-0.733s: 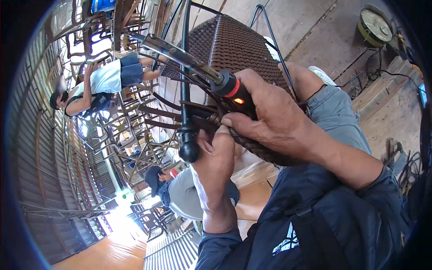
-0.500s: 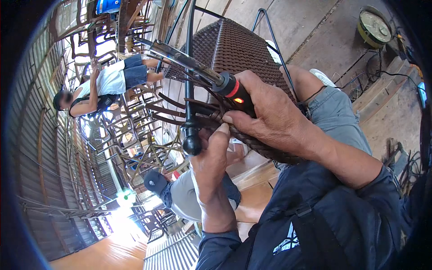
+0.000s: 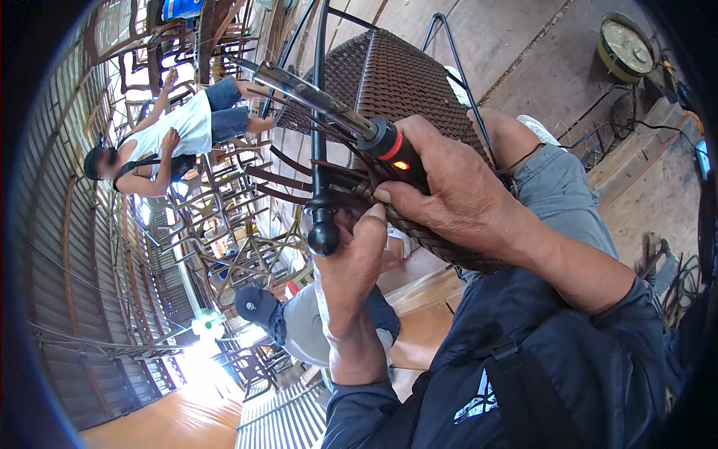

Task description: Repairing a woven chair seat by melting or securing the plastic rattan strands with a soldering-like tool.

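Observation:
My right hand [image 3: 460, 187] is wrapped round the black handle of a soldering iron [image 3: 318, 101], which has a metal barrel, a red ring and a lit orange lamp. Its barrel points to the upper left, over the chair frame. My right thumb also presses on the brown woven edge [image 3: 441, 243]. Just below it, my left hand [image 3: 351, 243] pinches brown plastic weaving strips where they wrap the frame. Loose strip ends [image 3: 280, 178] stick out to the left. A dark metal chair leg [image 3: 319, 142] with a round black foot passes beside my left thumb.
The woven brown panel [image 3: 407, 82] of the chair lies beyond my hands. A bucket [image 3: 624, 49] stands at the far right near cables [image 3: 658, 123]. One person in white [image 3: 176, 135] stands at the left; another in a cap [image 3: 307, 322] is lower down. Stacked chair frames [image 3: 224, 209] fill the background.
My hands and the soldering iron have barely shifted. The standing person has raised one arm and lowered the other, and the capped person has moved slightly left.

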Motion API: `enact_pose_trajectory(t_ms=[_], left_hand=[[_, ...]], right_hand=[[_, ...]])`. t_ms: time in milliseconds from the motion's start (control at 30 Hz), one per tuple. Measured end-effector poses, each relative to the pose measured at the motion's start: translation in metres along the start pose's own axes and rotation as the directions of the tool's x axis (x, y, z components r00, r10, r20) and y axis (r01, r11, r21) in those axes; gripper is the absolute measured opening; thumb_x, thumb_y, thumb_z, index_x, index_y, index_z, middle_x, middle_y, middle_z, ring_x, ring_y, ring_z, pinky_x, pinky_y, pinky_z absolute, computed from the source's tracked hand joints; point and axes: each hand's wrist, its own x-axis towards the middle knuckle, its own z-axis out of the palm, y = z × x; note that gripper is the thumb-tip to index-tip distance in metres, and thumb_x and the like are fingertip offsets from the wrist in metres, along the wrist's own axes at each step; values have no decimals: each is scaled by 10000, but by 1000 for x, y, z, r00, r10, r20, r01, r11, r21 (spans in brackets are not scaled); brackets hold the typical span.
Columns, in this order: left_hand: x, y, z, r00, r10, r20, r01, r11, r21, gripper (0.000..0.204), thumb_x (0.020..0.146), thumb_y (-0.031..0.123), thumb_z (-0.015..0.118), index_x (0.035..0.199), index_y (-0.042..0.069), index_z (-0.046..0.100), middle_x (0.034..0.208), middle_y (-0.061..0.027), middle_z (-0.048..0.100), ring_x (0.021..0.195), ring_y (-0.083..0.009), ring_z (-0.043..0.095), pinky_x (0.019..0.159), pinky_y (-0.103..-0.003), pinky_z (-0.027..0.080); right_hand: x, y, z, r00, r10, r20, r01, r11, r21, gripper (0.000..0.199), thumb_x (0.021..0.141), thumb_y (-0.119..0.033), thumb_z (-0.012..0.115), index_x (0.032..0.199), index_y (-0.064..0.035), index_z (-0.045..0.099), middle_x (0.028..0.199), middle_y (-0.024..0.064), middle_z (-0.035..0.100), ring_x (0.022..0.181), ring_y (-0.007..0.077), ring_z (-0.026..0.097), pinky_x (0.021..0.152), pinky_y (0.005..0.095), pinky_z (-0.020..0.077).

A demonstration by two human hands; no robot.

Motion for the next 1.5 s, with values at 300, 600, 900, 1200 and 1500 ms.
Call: enact_pose_trajectory(t_ms=[300, 600, 900, 1200, 1500], left_hand=[[4, 0, 6, 995, 101, -9, -100, 993, 68, 205, 803, 49, 576, 1001, 2, 551, 766, -11, 566, 606, -61, 506, 459, -219, 407], [3, 0, -2, 1000, 4, 11, -5, 997, 78, 273, 760, 58, 602, 1024, -13, 594, 924, -66, 617, 836, -152, 564, 769, -296, 441], [1, 7, 0, 997, -71, -14, 72, 995, 63, 188, 791, 110, 611, 930, 1, 548, 638, -36, 523, 391, -94, 464, 308, -246, 325], [3, 4, -2, 1000, -22, -13, 24, 994, 105, 160, 791, 104, 610, 893, -2, 546, 584, -26, 503, 376, -86, 445, 305, -246, 317], [5, 0, -5, 1000, -20, 15, 19, 997, 77, 161, 798, 110, 611, 904, 3, 555, 587, -25, 512, 375, -86, 454, 309, -237, 320]], right_hand=[[-16, -34, -41, 994, -21, -103, -9, 959, -283, 356, 807, -158, 658, 1104, -27, 513, 895, 137, 568, 801, 282, 579, 742, 338, 452], [-76, -85, -117, 967, 253, 17, -176, 719, -673, 363, 784, -253, 638, 1024, 9, 564, 823, 149, 568, 733, 317, 559, 671, 371, 431], [-66, -80, -100, 893, 438, 102, -201, 592, -781, 365, 786, -327, 632, 971, -17, 577, 766, 156, 546, 718, 349, 561, 626, 401, 431], [-58, -76, -93, 894, 436, 102, -213, 615, -759, 337, 790, -312, 630, 950, -21, 573, 757, 159, 535, 714, 360, 556, 618, 410, 427], [-61, -79, -91, 890, 442, 111, -199, 595, -779, 357, 787, -334, 629, 944, -19, 570, 741, 155, 531, 697, 351, 557, 609, 397, 428]])
